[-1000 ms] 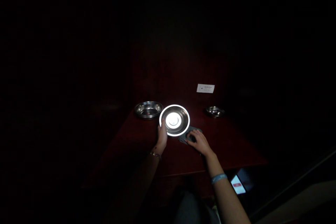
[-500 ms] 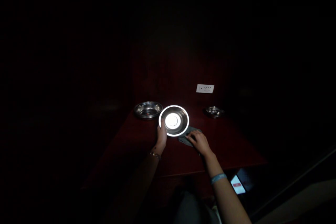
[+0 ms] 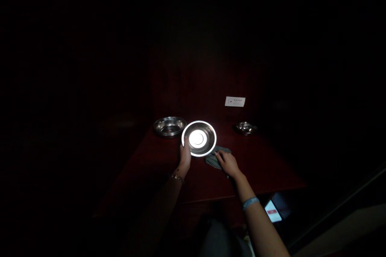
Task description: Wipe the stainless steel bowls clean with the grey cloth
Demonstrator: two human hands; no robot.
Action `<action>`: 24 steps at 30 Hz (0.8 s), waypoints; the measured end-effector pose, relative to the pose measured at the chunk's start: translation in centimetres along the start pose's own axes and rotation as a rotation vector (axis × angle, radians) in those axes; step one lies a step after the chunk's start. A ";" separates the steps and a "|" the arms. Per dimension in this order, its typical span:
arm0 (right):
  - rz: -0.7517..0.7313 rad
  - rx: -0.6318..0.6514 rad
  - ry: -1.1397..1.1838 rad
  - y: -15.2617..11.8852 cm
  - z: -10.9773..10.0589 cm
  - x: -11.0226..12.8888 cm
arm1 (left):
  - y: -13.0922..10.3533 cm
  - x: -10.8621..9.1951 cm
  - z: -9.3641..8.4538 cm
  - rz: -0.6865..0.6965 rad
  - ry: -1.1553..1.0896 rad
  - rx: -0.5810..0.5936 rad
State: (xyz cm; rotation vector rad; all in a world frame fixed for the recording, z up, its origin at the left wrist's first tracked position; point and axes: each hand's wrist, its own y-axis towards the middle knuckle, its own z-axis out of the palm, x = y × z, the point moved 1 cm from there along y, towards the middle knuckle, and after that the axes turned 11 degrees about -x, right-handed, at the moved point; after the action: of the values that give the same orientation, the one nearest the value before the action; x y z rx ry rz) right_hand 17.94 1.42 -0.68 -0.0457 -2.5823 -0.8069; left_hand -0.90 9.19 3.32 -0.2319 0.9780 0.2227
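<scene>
A shiny metal bowl is tilted towards me above the table, its rim and base glaring with light. My left hand is closed on its left edge, thumb over the rim and the other fingers hidden behind. At the bowl's lower right, my right hand is closed on a grey-green cloth, with the thumb and fingers near the rim. Part of the cloth hangs below that hand. Whether the cloth touches the bowl is hard to make out.
On the dark red table, a larger metal basin stands at the back left and a small metal dish at the back right. A white socket plate is on the wall. A lit phone screen shows below the table edge.
My right hand has shifted slightly left and its fingers have drawn in on the cloth, which is bunched a little more. The bowl and my left hand are nearly unmoved.
</scene>
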 end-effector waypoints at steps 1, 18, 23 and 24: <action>0.024 0.002 0.041 0.1 0.2 -0.2 | 0.0 0.0 0.0 0.001 0.005 0.000; 0.275 0.140 0.588 0.8 -0.5 -0.5 | 0.5 0.5 -0.3 -0.011 0.021 -0.008; 0.241 0.240 0.608 0.5 -1.5 0.4 | 0.6 0.6 -0.4 -0.018 0.028 -0.014; 0.238 0.222 0.604 0.4 -1.6 0.6 | 0.6 0.6 -0.4 -0.017 0.034 -0.014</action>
State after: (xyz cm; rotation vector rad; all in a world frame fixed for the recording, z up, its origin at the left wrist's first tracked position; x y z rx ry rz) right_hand 18.10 0.79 0.95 -0.0347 -2.0261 -0.3667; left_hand -1.03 9.72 2.54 -0.2578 1.0084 0.2107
